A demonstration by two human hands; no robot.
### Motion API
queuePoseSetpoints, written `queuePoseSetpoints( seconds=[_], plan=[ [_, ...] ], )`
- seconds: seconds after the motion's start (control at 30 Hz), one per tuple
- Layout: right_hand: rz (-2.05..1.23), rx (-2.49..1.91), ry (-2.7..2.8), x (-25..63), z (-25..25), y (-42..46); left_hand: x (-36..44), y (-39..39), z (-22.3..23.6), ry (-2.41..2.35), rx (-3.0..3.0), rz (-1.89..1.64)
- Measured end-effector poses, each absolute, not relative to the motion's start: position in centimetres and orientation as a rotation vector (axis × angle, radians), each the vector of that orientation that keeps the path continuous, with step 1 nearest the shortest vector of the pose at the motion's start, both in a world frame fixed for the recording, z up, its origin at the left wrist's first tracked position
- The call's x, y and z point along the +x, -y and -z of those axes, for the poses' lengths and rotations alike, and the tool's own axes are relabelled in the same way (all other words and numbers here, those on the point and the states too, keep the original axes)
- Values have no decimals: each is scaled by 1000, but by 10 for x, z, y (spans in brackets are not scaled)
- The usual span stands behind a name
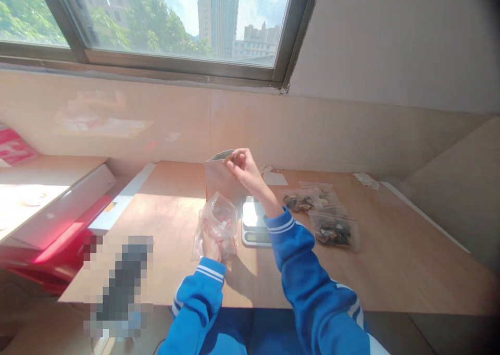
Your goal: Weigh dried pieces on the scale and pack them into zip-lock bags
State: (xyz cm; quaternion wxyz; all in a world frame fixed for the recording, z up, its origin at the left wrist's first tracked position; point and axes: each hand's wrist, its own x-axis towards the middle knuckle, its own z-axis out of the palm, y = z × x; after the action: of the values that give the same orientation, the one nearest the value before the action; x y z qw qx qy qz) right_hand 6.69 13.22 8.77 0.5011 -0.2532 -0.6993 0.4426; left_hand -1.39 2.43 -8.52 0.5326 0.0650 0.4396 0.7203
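Observation:
In the head view, my right hand (247, 171) is closed, with thumb and fingers pinching a small brown piece (230, 160) whose kind is unclear. It is at the open mouth of an upright pouch (219, 176) with a grey inside. Lower down, my left hand (212, 244) grips a clear plastic bag (221, 209), its fingers partly seen through the film. Close to the right of that bag lies a kitchen scale (250, 220) with a small display at its front; my right forearm covers part of it.
Several zip bags with dark dried pieces (333, 233) lie right of the scale. A white paper (275, 179) and a crumpled tissue (366, 181) are near the wall. A blurred dark object (124, 277) is at the table's left front. A red chair (74, 251) stands on the left.

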Motion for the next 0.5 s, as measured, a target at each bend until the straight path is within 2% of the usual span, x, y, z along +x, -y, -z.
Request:
queuePoseSetpoints(
  seconds=[0.17, 0.5],
  plan=[
    [-733, -522, 1734, 32, -115, -198, -13, -23, 78, -1031, 137, -1747],
    [-653, -487, 2078, 40, -98, -204, -13, -24, 70, -1028, 78, -1716]
  ],
)
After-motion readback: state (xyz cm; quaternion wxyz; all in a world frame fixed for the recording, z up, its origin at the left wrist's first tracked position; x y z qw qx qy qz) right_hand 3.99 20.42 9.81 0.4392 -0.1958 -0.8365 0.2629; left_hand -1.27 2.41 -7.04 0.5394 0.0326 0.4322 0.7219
